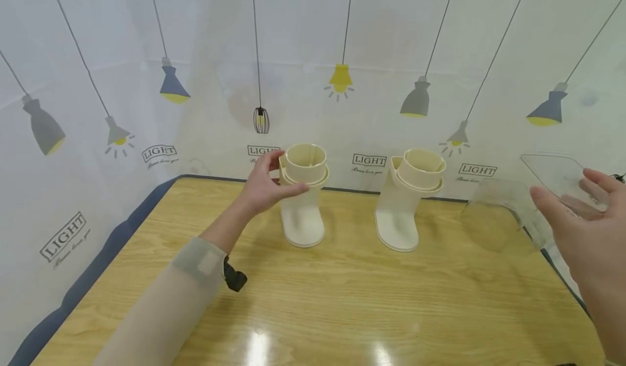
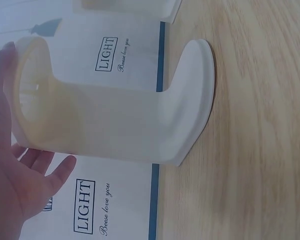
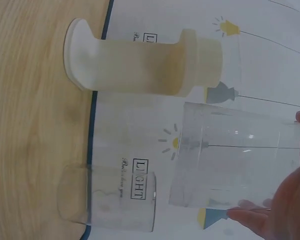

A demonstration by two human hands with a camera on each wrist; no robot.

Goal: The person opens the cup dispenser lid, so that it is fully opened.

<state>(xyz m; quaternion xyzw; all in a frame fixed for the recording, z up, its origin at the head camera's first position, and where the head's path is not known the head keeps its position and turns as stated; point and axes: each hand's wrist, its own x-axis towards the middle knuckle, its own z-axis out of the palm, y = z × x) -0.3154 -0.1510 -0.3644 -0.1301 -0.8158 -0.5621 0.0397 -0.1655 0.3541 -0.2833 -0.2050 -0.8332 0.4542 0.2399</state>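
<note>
Two cream plastic stands rise from the wooden table, each with a flat rounded foot, an upright back and a ring at the top with a round cup in it. My left hand [image 1: 269, 186] grips the left stand [image 1: 303, 222] at its ring, thumb in front and fingers behind. That stand's foot [image 2: 195, 90] is on the table in the left wrist view. The right stand [image 1: 398, 213] is upright and untouched. At the far right, my right hand [image 1: 592, 230] holds a clear plastic container [image 3: 235, 155] raised in the air, its wide end towards the stands.
A second clear container [image 3: 110, 195] stands on the table to the right of the right stand. Behind the table [image 1: 342, 290] hangs a white cloth [image 1: 303, 39] printed with lamps. A dark blue edge [image 2: 155, 200] runs along the table's border.
</note>
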